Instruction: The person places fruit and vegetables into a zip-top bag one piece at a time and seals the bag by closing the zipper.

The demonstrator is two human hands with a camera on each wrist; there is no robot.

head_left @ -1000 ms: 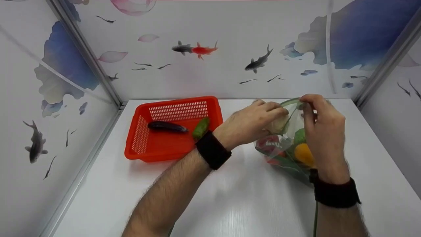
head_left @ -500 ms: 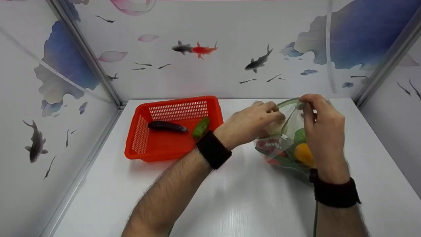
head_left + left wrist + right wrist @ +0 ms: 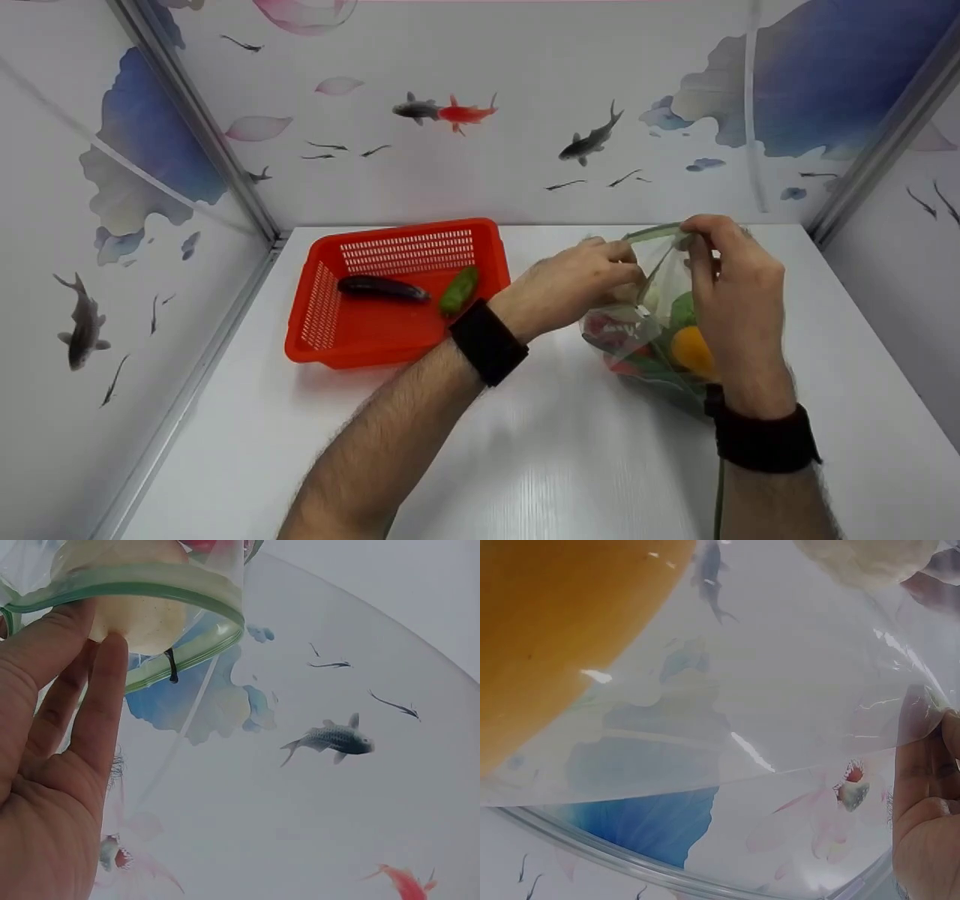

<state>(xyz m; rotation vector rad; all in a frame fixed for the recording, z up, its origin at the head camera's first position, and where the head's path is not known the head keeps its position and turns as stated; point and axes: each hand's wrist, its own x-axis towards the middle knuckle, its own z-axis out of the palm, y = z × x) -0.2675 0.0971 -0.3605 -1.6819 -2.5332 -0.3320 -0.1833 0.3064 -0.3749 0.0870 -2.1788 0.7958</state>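
A see-through plastic bag (image 3: 664, 259) with a green rim stands at the right of the table. My right hand (image 3: 742, 307) pinches its rim between thumb and fingers, holding the mouth raised. At the mouth's left side, my left hand (image 3: 585, 285) grips a pale, roundish vegetable (image 3: 142, 619), potato-like in look, with its fingertips against the underside in the left wrist view. Through the plastic show a yellow-orange round fruit (image 3: 691, 352), a green vegetable (image 3: 682, 311) and something red (image 3: 622, 365). The left fingertips are partly hidden in the head view.
A red plastic basket (image 3: 300, 349) stands to the left, with an eggplant (image 3: 382, 288) and a green pepper (image 3: 459, 291) in it. The left forearm passes in front of its right corner. White panels with painted fish enclose the white table (image 3: 540, 465) behind and at both sides.
My left hand has shifted slightly left and down at the bag's mouth, its pale vegetable with it. The right hand and the basket have stayed almost where they were.
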